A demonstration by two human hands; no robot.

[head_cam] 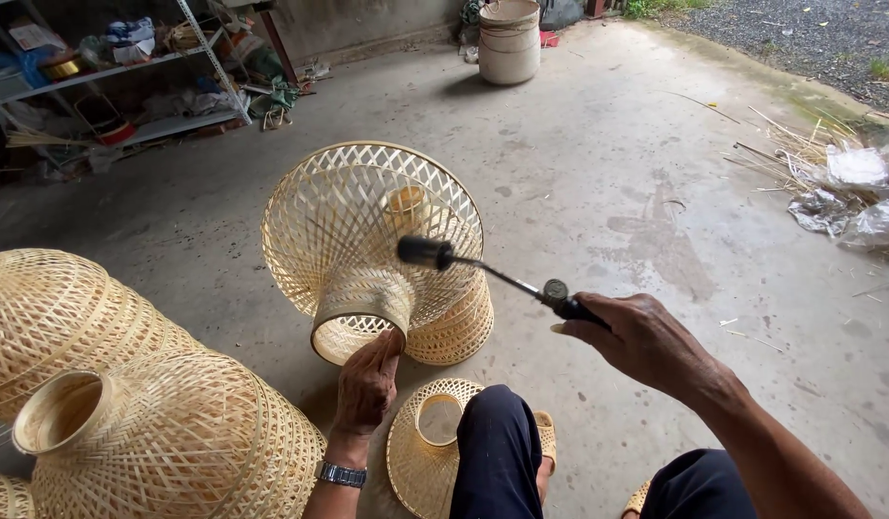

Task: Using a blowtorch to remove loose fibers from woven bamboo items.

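At nine o'clock sit two woven domes: one (pixel 55 322) behind, another (pixel 175 442) in front with its round neck facing up and left. A sliver of a third (pixel 2 498) shows at the bottom left corner. At eleven o'clock a metal shelf (pixel 127 67) holds assorted clutter.

In the middle, a woven bamboo shade (pixel 367 235) is tipped so its flared open lattice faces away and its narrow collar points toward the person. The left hand (pixel 367 380), a watch (pixel 342 474) on its wrist, is closed on the collar's lower rim, fingers up against the weave. Behind the shade, touching it on the right, stands another basket (pixel 463 322). At six o'clock a small woven cone (pixel 425 452) with a ring opening lies on the floor (pixel 608 192), just beside the person's dark-trousered knee (pixel 497 452).

The right hand (pixel 641 341) is wrapped around the handle of a torch (pixel 483 269), a thin black rod with a knob near the grip. Its dark cylindrical nozzle sits in front of the shade's lattice at mid-height; whether it touches cannot be told.

At twelve o'clock a pale bucket (pixel 509 43) stands by the wall. At two o'clock, bamboo strips (pixel 800 144) and crumpled plastic (pixel 853 192) lie at the floor's edge.
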